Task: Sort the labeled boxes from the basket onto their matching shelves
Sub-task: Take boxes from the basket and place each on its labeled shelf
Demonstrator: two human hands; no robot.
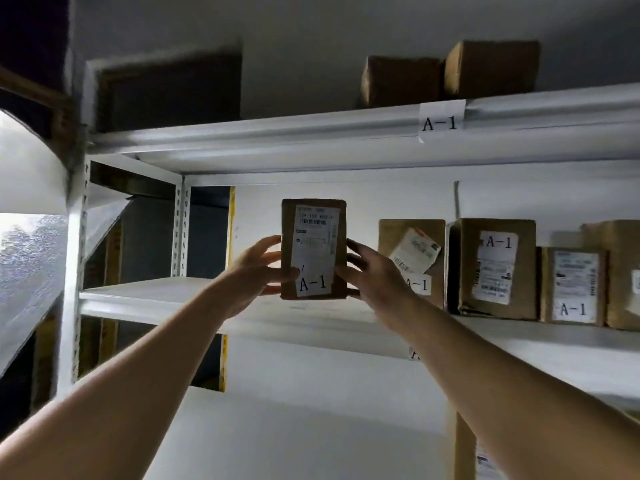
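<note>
You are facing a stockroom or small parcel storage area. White boltless steel shelving (346, 306) with perforated uprights (181, 230) fills the view. A paper tag reading A-1 (440, 122) marks the upper beam. Brown cardboard parcels (495, 268) with shipping labels and A-1 stickers stand in a row at the right. More cartons (491, 69) sit on the top level.

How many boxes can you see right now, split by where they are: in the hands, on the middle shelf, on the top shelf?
In the hands: 1, the held box, gripped by left hand and right hand.
Middle shelf: 4, at.
Top shelf: 3, at.
Total: 8. A partly cut-off box lower right is not counted.
</note>
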